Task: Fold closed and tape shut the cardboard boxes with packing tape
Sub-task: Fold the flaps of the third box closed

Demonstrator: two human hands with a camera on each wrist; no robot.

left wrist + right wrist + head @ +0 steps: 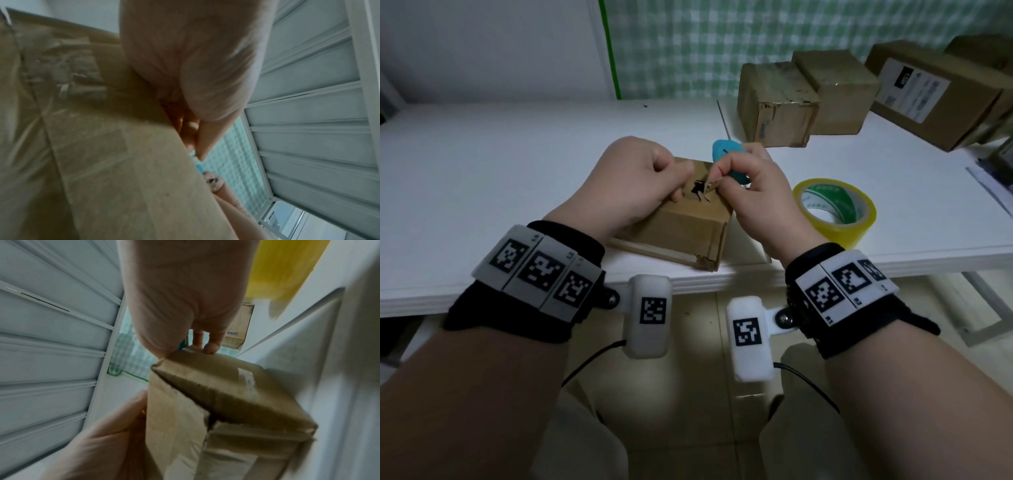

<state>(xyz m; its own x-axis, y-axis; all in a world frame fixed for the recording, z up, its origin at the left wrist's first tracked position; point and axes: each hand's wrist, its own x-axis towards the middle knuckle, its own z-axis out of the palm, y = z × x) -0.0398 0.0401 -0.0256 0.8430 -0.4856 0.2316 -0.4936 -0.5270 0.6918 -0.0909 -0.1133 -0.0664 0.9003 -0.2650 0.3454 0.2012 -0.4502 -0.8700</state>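
Note:
A small brown cardboard box (688,226) lies near the white table's front edge, its top torn open in a ragged dark hole (700,188). My left hand (681,181) rests on the box's left half, its fingers curled at the hole's edge. My right hand (722,174) holds a blue cutter (729,159) and pinches a torn scrap at the hole. In the right wrist view the box (226,394) shows old tape and a gaping seam, with my right hand (180,296) at its far corner. The left wrist view is mostly box side (123,162) and palm (191,65).
A yellow roll of packing tape (835,212) lies just right of the box. Three more cardboard boxes (774,106) (835,92) (935,99) stand at the back right, one with a white label. A thin metal rod (722,120) lies behind my hands. The table edge (585,287) is close.

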